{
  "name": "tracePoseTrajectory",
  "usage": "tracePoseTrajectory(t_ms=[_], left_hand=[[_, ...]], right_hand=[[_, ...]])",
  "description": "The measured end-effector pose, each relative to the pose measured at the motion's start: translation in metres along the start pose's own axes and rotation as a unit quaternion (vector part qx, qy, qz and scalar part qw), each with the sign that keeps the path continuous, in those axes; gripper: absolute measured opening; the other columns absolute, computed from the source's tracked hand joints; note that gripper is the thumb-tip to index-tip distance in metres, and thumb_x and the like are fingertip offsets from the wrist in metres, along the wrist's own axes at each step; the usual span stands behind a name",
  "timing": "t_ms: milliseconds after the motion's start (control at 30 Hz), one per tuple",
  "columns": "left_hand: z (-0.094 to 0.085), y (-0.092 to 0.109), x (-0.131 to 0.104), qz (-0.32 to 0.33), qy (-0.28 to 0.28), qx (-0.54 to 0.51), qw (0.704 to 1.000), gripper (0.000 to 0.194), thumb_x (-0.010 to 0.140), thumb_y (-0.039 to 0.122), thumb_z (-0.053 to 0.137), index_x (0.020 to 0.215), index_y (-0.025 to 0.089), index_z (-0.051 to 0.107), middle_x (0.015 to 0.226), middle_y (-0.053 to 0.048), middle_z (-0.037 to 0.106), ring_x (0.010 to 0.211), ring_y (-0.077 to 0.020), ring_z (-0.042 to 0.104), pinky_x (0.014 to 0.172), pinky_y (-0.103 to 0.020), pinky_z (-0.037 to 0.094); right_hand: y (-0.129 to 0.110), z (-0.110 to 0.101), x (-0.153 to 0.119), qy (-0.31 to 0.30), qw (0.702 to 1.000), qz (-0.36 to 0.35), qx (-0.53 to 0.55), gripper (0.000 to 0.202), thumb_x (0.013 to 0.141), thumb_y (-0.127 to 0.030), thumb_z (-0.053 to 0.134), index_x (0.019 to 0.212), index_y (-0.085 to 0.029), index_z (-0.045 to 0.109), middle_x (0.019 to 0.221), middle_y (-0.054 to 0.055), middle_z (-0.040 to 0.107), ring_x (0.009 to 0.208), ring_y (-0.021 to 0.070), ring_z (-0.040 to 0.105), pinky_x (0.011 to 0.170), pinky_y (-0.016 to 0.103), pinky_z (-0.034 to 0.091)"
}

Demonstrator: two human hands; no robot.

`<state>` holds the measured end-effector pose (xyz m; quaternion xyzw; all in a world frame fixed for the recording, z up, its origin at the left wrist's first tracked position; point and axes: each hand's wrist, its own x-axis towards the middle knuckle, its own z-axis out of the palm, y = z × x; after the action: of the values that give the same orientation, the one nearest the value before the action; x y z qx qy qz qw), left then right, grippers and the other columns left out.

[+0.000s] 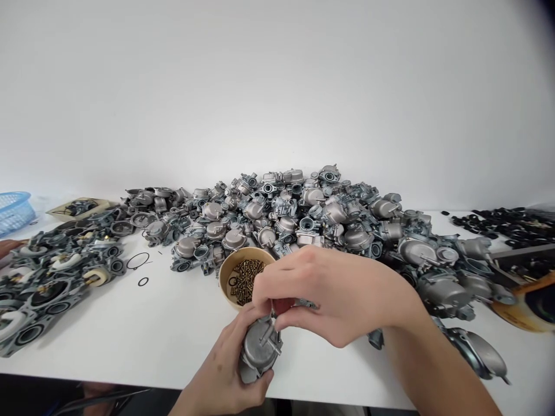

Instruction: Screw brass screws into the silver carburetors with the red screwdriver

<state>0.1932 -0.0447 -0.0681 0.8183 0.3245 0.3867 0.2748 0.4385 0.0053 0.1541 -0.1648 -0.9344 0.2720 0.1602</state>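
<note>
Your left hand (229,367) is wrapped around a carburetor (259,348), its domed cover facing up, near the middle of the desk's front edge. You can't tell from here whether its underside touches the desk (173,329). Your right hand (321,289) comes across from the right, its thumb and fingers drawn together at the carburetor's far side; they hide whatever may be pinched there, so you cannot tell what that hand grips.

Just beyond your hands stands a round bowl (224,283) of brass screws (246,274), with a dark ring lying among them. Behind it, a wide pile (284,222) of carburetors stretches toward the back edge and down the right side. One loose carburetor (483,353) lies near the front right corner, to the right of your forearm.

Along the left side you have rows of open bodies (58,306), several with white floats (66,262). Between them and the bowl lie a thin large ring (137,253) and a small black ring (139,282). Toward the back left corner are a tray (56,210) and a blue basket (16,212). Black parts (505,226) are spread toward the back right corner.
</note>
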Motion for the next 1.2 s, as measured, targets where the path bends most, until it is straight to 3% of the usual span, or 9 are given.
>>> tracePoseTrajectory(t_ms=[367, 567, 1200], left_hand=[[-0.0018, 0.0048, 0.0038, 0.002, -0.008, -0.011, 1.000, 0.099, 0.073, 0.013, 0.070, 0.164, 0.036, 0.039, 0.160, -0.011, 0.061, 0.146, -0.0433, 0.062, 0.118, -0.056, 0.057], [-0.0004, -0.0006, 0.0014, 0.002, -0.006, 0.001, 1.000, 0.100, 0.072, 0.013, 0.069, 0.164, 0.034, 0.038, 0.161, -0.014, 0.059, 0.146, -0.0445, 0.062, 0.116, -0.057, 0.058], [-0.0004, -0.0035, -0.0017, -0.002, -0.010, 0.001, 1.000, 0.102, 0.073, 0.014, 0.072, 0.166, 0.036, 0.037, 0.162, -0.013, 0.058, 0.148, -0.0450, 0.061, 0.118, -0.059, 0.056]], right_hand=[[-0.0037, 0.0058, 0.0013, 0.024, 0.998, 0.003, -0.058, 0.017, 0.089, -0.013, 0.060, 0.090, -0.022, 0.046, 0.080, -0.004, 0.057, 0.064, 0.0096, 0.042, 0.059, 0.026, 0.029], [-0.0048, 0.0065, 0.0031, 0.012, 0.997, 0.044, -0.068, 0.017, 0.091, -0.016, 0.063, 0.093, -0.022, 0.047, 0.081, -0.004, 0.057, 0.059, 0.0090, 0.038, 0.056, 0.027, 0.025], [-0.0040, 0.0049, 0.0028, 0.013, 0.996, 0.038, -0.076, 0.017, 0.093, -0.018, 0.061, 0.094, -0.023, 0.045, 0.081, -0.005, 0.057, 0.061, 0.0099, 0.041, 0.056, 0.028, 0.026]])
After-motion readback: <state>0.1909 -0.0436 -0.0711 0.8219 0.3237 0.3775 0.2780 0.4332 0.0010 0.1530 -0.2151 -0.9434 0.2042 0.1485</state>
